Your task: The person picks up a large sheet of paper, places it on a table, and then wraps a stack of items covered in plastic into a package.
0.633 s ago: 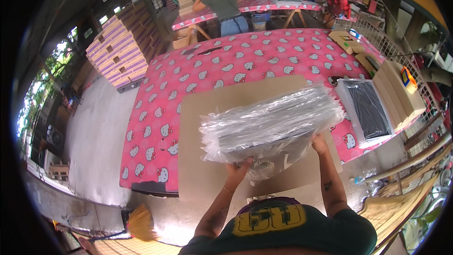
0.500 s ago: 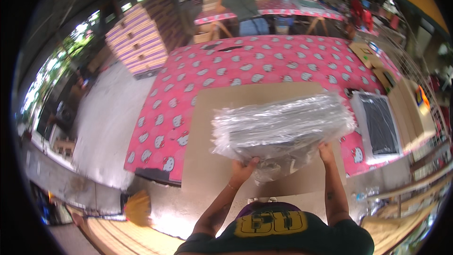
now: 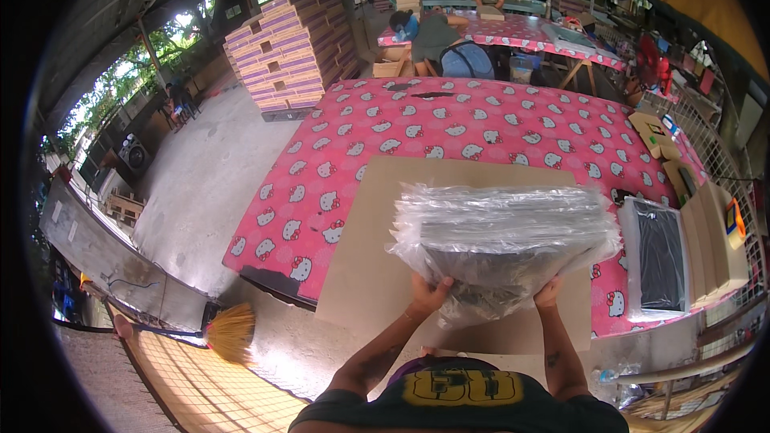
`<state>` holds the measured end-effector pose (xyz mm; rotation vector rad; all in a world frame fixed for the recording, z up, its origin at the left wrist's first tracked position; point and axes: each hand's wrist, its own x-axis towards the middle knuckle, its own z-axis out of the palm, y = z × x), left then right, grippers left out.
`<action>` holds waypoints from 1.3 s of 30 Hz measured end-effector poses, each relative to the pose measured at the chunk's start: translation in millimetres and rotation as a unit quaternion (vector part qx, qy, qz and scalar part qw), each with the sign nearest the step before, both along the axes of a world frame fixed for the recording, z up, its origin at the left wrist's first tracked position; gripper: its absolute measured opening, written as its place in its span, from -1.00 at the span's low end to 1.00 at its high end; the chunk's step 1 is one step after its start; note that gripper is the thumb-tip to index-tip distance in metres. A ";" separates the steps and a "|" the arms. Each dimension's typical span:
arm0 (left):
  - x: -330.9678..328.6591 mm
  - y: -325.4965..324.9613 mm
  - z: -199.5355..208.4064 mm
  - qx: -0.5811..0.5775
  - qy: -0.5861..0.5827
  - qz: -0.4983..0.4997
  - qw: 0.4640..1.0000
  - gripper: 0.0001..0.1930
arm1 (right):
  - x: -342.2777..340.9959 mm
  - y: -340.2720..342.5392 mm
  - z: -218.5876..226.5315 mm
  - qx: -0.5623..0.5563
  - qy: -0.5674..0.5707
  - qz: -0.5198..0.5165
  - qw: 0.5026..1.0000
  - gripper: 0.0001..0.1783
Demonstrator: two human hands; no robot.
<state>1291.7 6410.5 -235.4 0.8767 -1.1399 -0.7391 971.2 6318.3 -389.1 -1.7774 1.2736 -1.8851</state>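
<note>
A thick bundle of dark flat sheets wrapped in clear plastic is held at its near edge, above a large brown cardboard sheet. My left hand grips the bundle's near left corner. My right hand grips its near right corner. The cardboard lies on a table with a pink patterned cloth. The bundle's underside is hidden from view.
A second plastic-wrapped dark stack and flat brown cartons lie at the table's right end. Stacked purple-and-tan boxes stand at the back left. People work at a far table. A broom lies on the concrete floor at left.
The view has swung left and tilted up. The bundle stays gripped in both hands, now lying flatter over the cardboard sheet.
</note>
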 end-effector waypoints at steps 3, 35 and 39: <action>-5.0 -8.7 -7.2 -0.027 0.042 -0.002 0.999 -0.49 | -2.0 -3.6 -1.2 0.014 -0.001 -0.005 1.000 -0.24; 73.0 -5.5 -97.9 0.115 -0.185 0.015 0.976 -0.65 | 29.3 33.9 36.4 0.110 0.073 0.075 0.988 -0.36; 45.1 -18.0 -55.7 0.138 -0.119 -0.046 0.982 -0.62 | 0.8 49.8 68.4 0.149 0.090 0.047 0.984 -0.32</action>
